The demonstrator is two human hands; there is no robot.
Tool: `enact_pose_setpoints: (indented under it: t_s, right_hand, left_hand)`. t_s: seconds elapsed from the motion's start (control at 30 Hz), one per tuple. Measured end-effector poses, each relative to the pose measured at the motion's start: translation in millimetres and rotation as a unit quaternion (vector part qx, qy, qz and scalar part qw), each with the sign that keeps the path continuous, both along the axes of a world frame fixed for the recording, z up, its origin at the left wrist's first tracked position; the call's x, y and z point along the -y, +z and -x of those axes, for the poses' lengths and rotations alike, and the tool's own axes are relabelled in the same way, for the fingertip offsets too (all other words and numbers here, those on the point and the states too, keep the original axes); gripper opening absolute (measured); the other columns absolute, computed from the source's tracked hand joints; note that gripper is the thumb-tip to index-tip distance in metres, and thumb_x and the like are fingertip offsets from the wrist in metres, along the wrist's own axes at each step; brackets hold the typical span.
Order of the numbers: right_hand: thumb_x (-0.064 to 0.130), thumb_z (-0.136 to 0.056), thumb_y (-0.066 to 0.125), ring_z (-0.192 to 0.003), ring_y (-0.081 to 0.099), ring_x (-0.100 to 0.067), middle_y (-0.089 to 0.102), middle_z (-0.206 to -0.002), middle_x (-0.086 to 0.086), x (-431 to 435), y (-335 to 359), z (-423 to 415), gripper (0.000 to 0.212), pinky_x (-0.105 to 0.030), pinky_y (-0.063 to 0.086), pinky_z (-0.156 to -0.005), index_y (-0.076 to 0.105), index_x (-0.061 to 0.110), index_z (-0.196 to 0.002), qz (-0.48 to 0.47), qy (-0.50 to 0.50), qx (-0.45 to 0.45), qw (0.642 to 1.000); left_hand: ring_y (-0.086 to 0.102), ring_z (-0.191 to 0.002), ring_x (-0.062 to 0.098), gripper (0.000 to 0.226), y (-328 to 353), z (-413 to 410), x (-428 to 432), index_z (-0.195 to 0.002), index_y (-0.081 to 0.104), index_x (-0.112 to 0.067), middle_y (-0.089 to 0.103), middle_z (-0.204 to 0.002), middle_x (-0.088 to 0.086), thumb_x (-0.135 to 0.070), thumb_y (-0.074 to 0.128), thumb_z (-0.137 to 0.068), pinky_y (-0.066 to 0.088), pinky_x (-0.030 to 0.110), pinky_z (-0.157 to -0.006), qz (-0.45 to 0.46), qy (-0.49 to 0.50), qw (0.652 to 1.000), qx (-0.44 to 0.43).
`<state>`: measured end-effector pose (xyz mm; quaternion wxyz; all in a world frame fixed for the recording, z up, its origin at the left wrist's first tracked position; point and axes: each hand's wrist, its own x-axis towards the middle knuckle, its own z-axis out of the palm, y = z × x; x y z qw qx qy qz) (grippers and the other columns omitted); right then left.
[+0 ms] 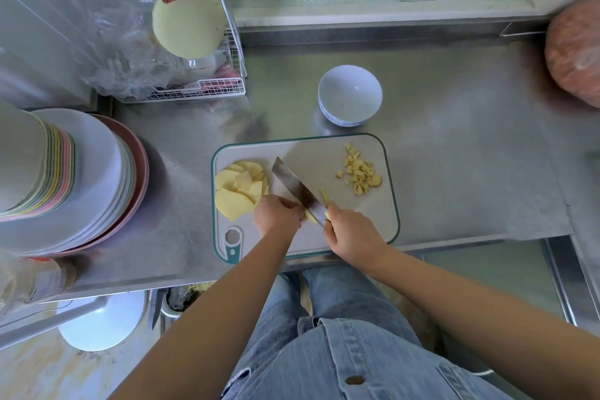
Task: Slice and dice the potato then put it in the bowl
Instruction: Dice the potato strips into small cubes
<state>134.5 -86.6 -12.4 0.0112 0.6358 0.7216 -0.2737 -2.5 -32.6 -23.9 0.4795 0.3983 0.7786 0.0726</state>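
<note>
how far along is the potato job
Done: slicing, and a small diced pile lies on the cutting board. In hand: left hand steadies a piece while right hand cuts with the knife. Left: slice stack to dice; bowl holds nothing.

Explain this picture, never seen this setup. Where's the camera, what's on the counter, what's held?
There is no robot here: a person works with two bare hands. The single picture comes from a wide-angle camera worn on the person's head, looking forward and down, so the arms come in from the bottom.

On the steel counter lies a cutting board. On its left side is a pile of potato slices, and on its right a small heap of diced potato. Beyond the board stands a white bowl, with no potato visible in it.

The right hand holds a knife by the handle, with the blade angled across the board. The left hand holds down a potato piece beside the blade. A stack of plates sits at the left.
</note>
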Motion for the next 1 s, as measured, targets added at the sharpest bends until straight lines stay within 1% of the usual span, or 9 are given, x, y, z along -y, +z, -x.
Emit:
enact_pose_setpoints:
  t_s: [0.23,0.43,0.5,0.6,0.67,0.73,0.83,0.9,1.0]
  right_hand:
    - [0.020,-0.096,0.042,-0.063,0.052,-0.034,0.047,-0.065,-0.007,-5.0,-6.5,-3.8,0.016,-0.035,0.029,-0.055,0.034,0.013,-0.085,-0.005,-0.058,-0.022,0.998]
    - [0.016,-0.094,0.049,-0.045,0.036,-0.012,0.037,-0.052,0.003,-12.6,9.3,-36.0,0.026,-0.026,0.022,-0.046,0.035,0.015,-0.073,-0.016,-0.130,-0.124,0.984]
    - [0.016,-0.094,0.049,-0.046,0.037,-0.017,0.038,-0.053,-0.001,-12.5,14.0,-45.5,0.032,-0.032,0.028,-0.048,0.031,0.016,-0.068,-0.010,-0.169,-0.140,0.975]
    - [0.018,-0.093,0.049,-0.049,0.042,-0.025,0.041,-0.057,-0.006,-10.1,15.3,-57.1,0.030,-0.043,0.040,-0.051,0.031,0.012,-0.069,0.023,-0.212,-0.147,0.966]
    - [0.019,-0.093,0.048,-0.050,0.042,-0.023,0.044,-0.059,-0.009,-7.1,13.1,-63.1,0.028,-0.045,0.043,-0.053,0.033,0.012,-0.070,0.045,-0.221,-0.146,0.963]
    - [0.021,-0.093,0.047,-0.050,0.041,-0.022,0.047,-0.061,-0.010,-3.3,11.6,-66.7,0.026,-0.044,0.042,-0.053,0.035,0.011,-0.073,0.056,-0.222,-0.149,0.962]
    - [0.022,-0.094,0.047,-0.051,0.043,-0.021,0.049,-0.061,-0.008,-0.5,8.9,-69.2,0.026,-0.039,0.040,-0.054,0.036,0.013,-0.072,0.063,-0.224,-0.152,0.961]
    - [0.022,-0.094,0.047,-0.052,0.043,-0.021,0.048,-0.060,-0.007,-1.1,8.5,-69.8,0.027,-0.038,0.040,-0.054,0.034,0.014,-0.071,0.062,-0.223,-0.149,0.961]
    - [0.021,-0.093,0.049,-0.050,0.038,-0.019,0.043,-0.056,-0.005,-4.2,7.9,-71.1,0.032,-0.037,0.033,-0.053,0.030,0.016,-0.068,0.047,-0.209,-0.137,0.967]
  left_hand:
    - [0.070,-0.065,0.020,0.022,3.6,-1.0,2.1,-0.052,0.069,-0.014,0.069,-0.056,0.005,-0.012,0.065,-0.074,0.059,0.032,-0.066,-0.005,0.004,1.000,0.009]
    - [0.070,-0.068,0.021,0.019,0.8,-7.6,1.8,-0.060,0.071,-0.017,0.070,-0.058,0.001,-0.013,0.069,-0.079,0.049,0.022,-0.053,-0.028,0.003,0.997,0.073]
    - [0.070,-0.069,0.020,0.014,0.2,-12.1,-0.6,-0.067,0.072,-0.016,0.071,-0.062,0.001,-0.015,0.069,-0.080,0.049,0.022,-0.054,-0.031,-0.029,0.996,0.073]
    - [0.067,-0.076,0.020,0.005,-0.6,-10.3,-3.2,-0.078,0.067,-0.017,0.070,-0.075,0.000,-0.016,0.064,-0.082,0.046,0.023,-0.058,-0.089,-0.139,0.986,-0.010]
    - [0.061,-0.089,0.020,0.010,-5.1,-4.3,-4.2,-0.091,0.063,-0.019,0.064,-0.093,0.000,-0.015,0.064,-0.081,0.047,0.028,-0.068,-0.184,-0.263,0.944,-0.073]
    - [0.050,-0.109,0.022,0.034,-10.6,-2.8,-7.1,-0.111,0.062,-0.020,0.055,-0.115,0.002,-0.014,0.068,-0.078,0.048,0.033,-0.083,-0.267,-0.405,0.868,-0.104]
    - [0.045,-0.120,0.027,0.043,-12.8,-12.7,-14.6,-0.118,0.062,-0.021,0.052,-0.129,0.003,-0.011,0.070,-0.077,0.043,0.036,-0.091,-0.312,-0.538,0.773,-0.124]
    - [0.046,-0.115,0.025,0.031,-12.1,-18.3,-18.3,-0.112,0.063,-0.020,0.054,-0.122,0.003,-0.014,0.065,-0.082,0.041,0.033,-0.088,-0.306,-0.564,0.752,-0.152]
    - [0.046,-0.112,0.024,0.022,-15.6,-12.8,-20.2,-0.108,0.062,-0.020,0.056,-0.114,0.001,-0.024,0.062,-0.086,0.039,0.032,-0.086,-0.293,-0.559,0.757,-0.173]
